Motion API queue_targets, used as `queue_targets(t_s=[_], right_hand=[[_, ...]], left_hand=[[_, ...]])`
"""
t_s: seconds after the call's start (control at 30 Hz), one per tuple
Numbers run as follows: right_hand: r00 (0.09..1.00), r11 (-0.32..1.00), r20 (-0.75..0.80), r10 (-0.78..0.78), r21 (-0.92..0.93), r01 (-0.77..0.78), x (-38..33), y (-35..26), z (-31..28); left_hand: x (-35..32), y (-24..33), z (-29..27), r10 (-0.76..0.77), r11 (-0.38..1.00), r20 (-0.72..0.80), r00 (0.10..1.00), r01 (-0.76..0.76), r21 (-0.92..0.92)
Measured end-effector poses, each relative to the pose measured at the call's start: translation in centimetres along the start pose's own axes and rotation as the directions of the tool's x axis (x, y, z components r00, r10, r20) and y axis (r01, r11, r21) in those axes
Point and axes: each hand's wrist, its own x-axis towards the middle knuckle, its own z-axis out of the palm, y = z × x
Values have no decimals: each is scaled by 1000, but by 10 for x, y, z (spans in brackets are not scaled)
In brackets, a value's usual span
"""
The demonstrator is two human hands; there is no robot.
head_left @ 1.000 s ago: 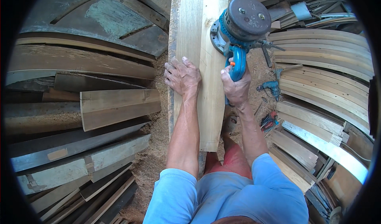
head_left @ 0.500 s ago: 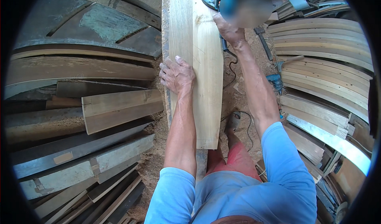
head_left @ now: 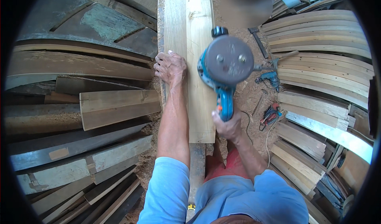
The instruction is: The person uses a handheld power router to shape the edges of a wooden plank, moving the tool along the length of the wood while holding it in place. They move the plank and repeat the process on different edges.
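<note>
A pale wooden board [head_left: 201,121] lies lengthwise on a narrow bench [head_left: 197,156] in front of me, with a seam along its length. My left hand [head_left: 171,67] is closed over the board's left edge, fingers curled past it. My right hand [head_left: 228,125] grips the rear handle of a blue electric planer [head_left: 227,61] with a round dark grey housing and a black front knob. The planer overlaps the board's right side in view and looks large, as if lifted; whether it touches the wood I cannot tell.
Stacked planks [head_left: 119,105] line the left side, and curved pale strips [head_left: 317,33] the right. On the shaving-covered floor lie a hammer [head_left: 258,43], a blue power drill [head_left: 270,79] and a red tool with a cord [head_left: 270,115].
My right hand has drawn the planer from the board's far end back toward me. My left hand stays at the left edge, its fingers more curled. The view has shifted slightly.
</note>
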Motion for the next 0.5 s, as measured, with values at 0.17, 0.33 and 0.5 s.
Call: queue_targets(t_s=[0.17, 0.33, 0.5], right_hand=[[1000, 1000, 14, -11, -1, 11, -29, -2, 13], [999, 997, -17, 43, 66, -42, -11, 12, 20], [995, 998, -77, -57, 35, 60, 5, 12, 30]], left_hand=[[-28, -84, 29, 362, 931, -321, 875, -321, 174], [-85, -107, 0, 206, 978, 29, 978, -205, -21], [-82, -106, -3, 211, 977, -81, 974, -214, -23]])
